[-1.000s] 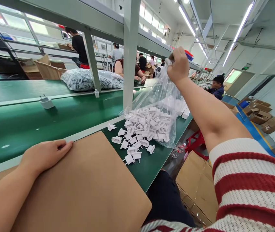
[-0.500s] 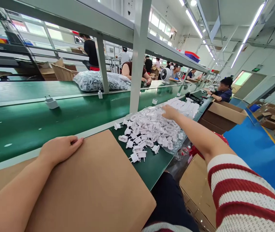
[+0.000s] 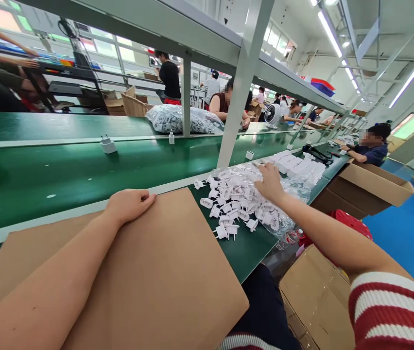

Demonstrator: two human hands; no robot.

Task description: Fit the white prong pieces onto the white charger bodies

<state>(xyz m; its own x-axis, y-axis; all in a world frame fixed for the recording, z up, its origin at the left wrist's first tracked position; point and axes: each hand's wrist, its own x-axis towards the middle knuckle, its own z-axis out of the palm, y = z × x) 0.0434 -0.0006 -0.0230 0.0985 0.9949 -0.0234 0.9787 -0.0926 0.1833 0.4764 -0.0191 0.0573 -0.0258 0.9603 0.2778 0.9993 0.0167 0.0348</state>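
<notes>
My left hand point(image 3: 129, 204) rests palm down on the far edge of a brown cardboard sheet point(image 3: 148, 272) lying on the green bench, fingers loosely curled on the sheet. My right hand point(image 3: 270, 182) lies on a heap of small white plug parts point(image 3: 238, 201), partly inside a flattened clear plastic bag point(image 3: 290, 187). Its fingers are spread over the parts. Several loose plug parts point(image 3: 225, 231) lie on the bench just right of the cardboard.
A green conveyor belt point(image 3: 64, 170) runs behind, carrying a white charger point(image 3: 108, 145). A grey post point(image 3: 239, 92) stands by the heap. A full bag of parts point(image 3: 183, 119) lies further back. Cardboard boxes point(image 3: 367, 187) sit to the right and below. Other workers sit along the line.
My right hand has come down from holding the bag up high and now lies on the heap of parts. The bag has collapsed flat. The view has swung to the right.
</notes>
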